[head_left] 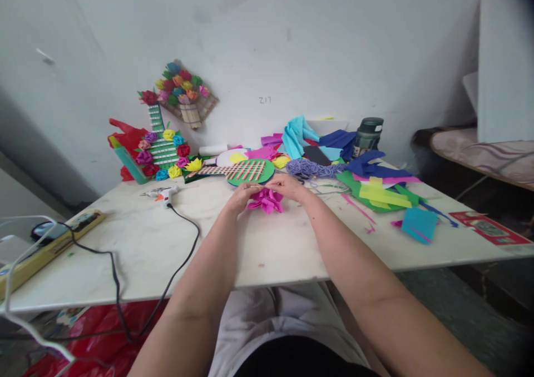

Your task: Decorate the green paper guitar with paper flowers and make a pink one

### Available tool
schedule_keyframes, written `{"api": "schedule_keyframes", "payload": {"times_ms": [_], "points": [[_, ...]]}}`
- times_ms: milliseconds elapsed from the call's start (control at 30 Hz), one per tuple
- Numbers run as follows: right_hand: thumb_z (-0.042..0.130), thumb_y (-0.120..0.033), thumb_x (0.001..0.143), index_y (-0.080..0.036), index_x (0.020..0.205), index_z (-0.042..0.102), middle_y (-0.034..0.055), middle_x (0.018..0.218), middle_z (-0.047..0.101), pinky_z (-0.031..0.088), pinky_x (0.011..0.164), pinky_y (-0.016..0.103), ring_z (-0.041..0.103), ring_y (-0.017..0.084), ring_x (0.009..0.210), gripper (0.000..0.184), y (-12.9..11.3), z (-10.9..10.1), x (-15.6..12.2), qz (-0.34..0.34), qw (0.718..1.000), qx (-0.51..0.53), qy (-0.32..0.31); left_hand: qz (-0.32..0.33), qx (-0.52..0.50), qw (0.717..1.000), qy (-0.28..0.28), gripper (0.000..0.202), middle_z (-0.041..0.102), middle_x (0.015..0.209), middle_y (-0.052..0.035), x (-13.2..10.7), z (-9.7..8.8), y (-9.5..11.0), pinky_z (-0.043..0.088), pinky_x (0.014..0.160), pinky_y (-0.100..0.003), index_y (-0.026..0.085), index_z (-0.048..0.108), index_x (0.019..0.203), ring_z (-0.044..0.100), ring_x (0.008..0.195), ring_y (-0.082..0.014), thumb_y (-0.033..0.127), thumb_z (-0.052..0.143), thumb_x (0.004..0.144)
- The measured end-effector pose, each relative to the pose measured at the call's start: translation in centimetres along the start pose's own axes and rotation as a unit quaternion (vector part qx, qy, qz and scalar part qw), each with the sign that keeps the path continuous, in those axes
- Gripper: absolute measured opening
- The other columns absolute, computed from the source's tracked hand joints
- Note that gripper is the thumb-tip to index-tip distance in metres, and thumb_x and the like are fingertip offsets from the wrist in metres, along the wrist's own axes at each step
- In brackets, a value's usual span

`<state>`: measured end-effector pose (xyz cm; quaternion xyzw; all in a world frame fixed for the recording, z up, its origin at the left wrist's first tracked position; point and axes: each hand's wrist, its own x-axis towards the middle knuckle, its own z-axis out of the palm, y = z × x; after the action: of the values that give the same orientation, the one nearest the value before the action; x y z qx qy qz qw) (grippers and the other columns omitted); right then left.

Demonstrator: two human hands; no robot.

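A bright pink crepe-paper flower point(269, 201) is between my two hands near the middle of the table, its petals spread toward me. My left hand point(245, 195) grips its left side with bent fingers. From the other side, my right hand point(287, 186) pinches the flower's upper edge; the fingertips of both hands nearly meet and partly hide it. Just beyond them lies a green guitar-shaped piece point(249, 171) with thin pinkish strips laid across it. A hot glue gun point(167, 196) rests to the left of my left hand.
Behind stand a flower-covered guitar craft point(161, 143) and a green bottle point(137, 165). Purple yarn point(315, 168), colored paper point(375, 193) and a dark flask point(369, 135) are at the right. A power strip point(54, 249) lies left; the glue gun's black cord point(198, 235) crosses the front edge.
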<state>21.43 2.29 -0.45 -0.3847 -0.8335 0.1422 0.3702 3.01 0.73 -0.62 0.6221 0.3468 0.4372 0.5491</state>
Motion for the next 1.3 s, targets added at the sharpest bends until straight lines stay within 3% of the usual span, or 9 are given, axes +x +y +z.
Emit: {"api": "schedule_keyframes", "payload": {"times_ms": [333,567,933,1300], "points": [[0.062,-0.022,0.075,-0.019,0.077,0.076,0.0031,0.075,0.067,0.043,0.067,0.021,0.058,0.012,0.072,0.015,0.39,0.04,0.14,-0.03,0.999,0.032,0.021,-0.024,-0.013,1.0,-0.009,0.024,0.051,0.052,0.0005,-0.07,0.07,-0.01,0.027,0.048,-0.022,0.011,0.059,0.062,0.043,0.047,-0.0073,0.031,0.071,0.057],[0.064,-0.019,0.07,-0.018,0.073,0.076,0.004,0.071,0.067,0.044,0.066,0.022,0.058,0.013,0.071,0.013,0.6,0.14,0.09,-0.015,0.993,0.115,0.017,-0.047,-0.034,0.998,0.004,0.022,0.054,0.053,-0.0012,-0.11,0.35,-0.08,0.029,0.048,-0.023,0.01,0.061,0.063,0.046,0.047,-0.0081,0.028,0.071,0.055],[0.066,-0.019,0.065,-0.016,0.07,0.075,0.0053,0.078,0.066,0.043,0.064,0.022,0.056,0.011,0.068,0.011,0.11,-0.02,-0.18,0.02,0.989,0.144,0.033,-0.05,-0.062,0.997,0.012,0.017,0.051,0.05,-0.0002,0.32,0.67,-0.41,0.028,0.044,-0.021,0.012,0.056,0.059,0.045,0.045,-0.0073,0.024,0.068,0.054],[0.067,-0.021,0.063,-0.016,0.066,0.074,0.0043,0.077,0.065,0.044,0.06,0.021,0.056,0.01,0.065,0.01,0.54,0.28,-0.17,0.023,0.984,0.173,0.033,-0.04,-0.016,0.999,0.003,0.029,0.045,0.046,0.0017,0.14,0.86,-0.21,0.022,0.042,-0.022,0.014,0.052,0.056,0.037,0.042,-0.0064,0.034,0.073,0.058]]}}
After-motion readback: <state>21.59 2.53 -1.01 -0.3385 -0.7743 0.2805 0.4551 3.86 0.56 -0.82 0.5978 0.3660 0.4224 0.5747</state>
